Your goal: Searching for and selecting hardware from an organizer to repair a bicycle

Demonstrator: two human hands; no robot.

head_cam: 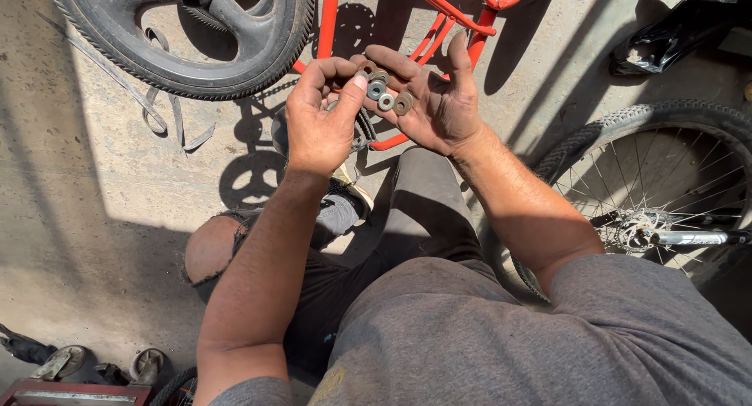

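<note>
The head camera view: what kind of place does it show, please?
Probably an outdoor bicycle repair spot. A red bike frame lies on the concrete floor, a spoked wheel and a black moulded wheel beside it. The right hand cradles small washers, which the left hand touches.

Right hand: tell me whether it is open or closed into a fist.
Open. The right hand lies palm up, fingers spread, with several small washers resting loose on it; the left hand picks at them.
</note>
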